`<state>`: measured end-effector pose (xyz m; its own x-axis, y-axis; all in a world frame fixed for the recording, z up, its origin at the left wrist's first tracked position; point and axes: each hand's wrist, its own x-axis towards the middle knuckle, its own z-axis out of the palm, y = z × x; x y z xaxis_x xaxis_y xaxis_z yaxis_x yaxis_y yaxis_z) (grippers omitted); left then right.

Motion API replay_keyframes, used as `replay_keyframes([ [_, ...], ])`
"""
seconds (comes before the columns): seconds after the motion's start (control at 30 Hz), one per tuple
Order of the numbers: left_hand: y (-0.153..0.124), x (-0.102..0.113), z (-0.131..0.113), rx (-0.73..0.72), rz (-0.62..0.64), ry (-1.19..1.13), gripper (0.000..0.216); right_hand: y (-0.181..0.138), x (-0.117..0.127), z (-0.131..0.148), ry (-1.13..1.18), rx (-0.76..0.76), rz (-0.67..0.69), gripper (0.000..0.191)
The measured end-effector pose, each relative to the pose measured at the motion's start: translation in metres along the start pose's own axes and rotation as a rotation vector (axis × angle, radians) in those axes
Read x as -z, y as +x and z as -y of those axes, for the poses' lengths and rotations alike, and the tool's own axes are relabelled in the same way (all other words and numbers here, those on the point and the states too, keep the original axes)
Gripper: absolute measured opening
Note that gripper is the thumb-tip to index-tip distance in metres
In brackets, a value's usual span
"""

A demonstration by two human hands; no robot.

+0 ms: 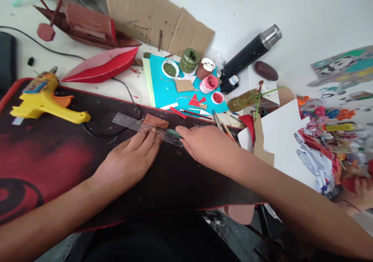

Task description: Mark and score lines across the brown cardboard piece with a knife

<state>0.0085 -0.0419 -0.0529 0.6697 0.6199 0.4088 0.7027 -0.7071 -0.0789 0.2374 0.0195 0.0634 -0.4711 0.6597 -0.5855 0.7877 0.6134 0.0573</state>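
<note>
My left hand (128, 161) lies flat with its fingers stretched out, pressing a clear plastic ruler (128, 121) onto a brown cardboard piece (155, 121) on the dark red-and-black mat (58, 157). My right hand (208, 145) is closed around a green-handled cutter (174, 133), whose tip meets the ruler's edge at the cardboard. The fingers of the right hand are curled under and mostly hidden.
A yellow glue gun (43, 98) lies on the mat at left, its cord trailing. Behind are a red boat shape (100, 64), a brown model (87, 25), a cardboard sheet (157, 19), paint pots (189, 60) on blue paper (163, 89), a black flask (250, 52) and white paper (282, 137) at right.
</note>
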Motion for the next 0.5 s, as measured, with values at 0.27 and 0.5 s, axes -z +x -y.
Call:
replay_keyframes([
  [0.27, -0.0024, -0.0017, -0.0016, 0.012, 0.003, -0.011, 0.045, -0.0017, 0.0041, -0.0009, -0.002, -0.016, 0.002, 0.026],
  [0.5, -0.0038, -0.0027, -0.0012, -0.004, 0.008, -0.011, 0.045, -0.0033, 0.003, -0.0022, -0.006, -0.023, -0.003, 0.027],
])
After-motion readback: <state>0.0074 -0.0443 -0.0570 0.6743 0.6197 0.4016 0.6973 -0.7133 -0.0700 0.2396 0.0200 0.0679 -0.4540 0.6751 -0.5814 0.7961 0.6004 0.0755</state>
